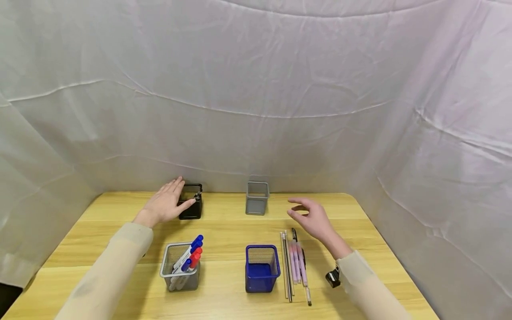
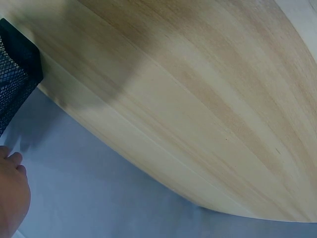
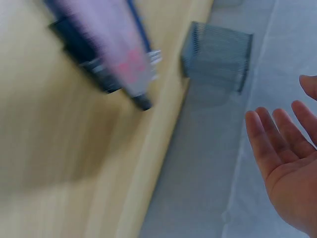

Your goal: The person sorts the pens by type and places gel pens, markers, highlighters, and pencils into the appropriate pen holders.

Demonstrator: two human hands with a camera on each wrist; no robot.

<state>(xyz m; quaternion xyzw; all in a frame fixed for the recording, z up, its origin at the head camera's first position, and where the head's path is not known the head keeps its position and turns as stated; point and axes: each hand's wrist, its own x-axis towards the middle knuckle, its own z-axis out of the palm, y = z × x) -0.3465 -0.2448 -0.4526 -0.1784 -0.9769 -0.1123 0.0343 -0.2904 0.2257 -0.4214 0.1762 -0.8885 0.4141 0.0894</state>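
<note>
My left hand [image 1: 166,202] lies against the left side of a black mesh pen holder [image 1: 190,213] at the back left. Its fingers stretch along the holder and the thumb reaches over the front. In the left wrist view only part of the hand [image 2: 12,193] shows, beside the black mesh [image 2: 20,74]. My right hand [image 1: 314,218] hovers over the right side, thumb and fingers apart, holding nothing. Below it lie lilac pens [image 1: 297,264], silver-grey sticks [image 1: 286,266] and a black-capped pen [image 1: 294,234]. In the right wrist view the right palm [image 3: 292,183] shows, with the pens [image 3: 114,44] blurred.
A grey mesh holder [image 1: 256,204] stands at the back middle. In front are a blue mesh holder [image 1: 262,284] and a silver mesh holder [image 1: 170,266] with blue and red markers [image 1: 192,255]. Grey cloth [image 1: 256,133] hangs behind the wooden table [image 1: 224,240].
</note>
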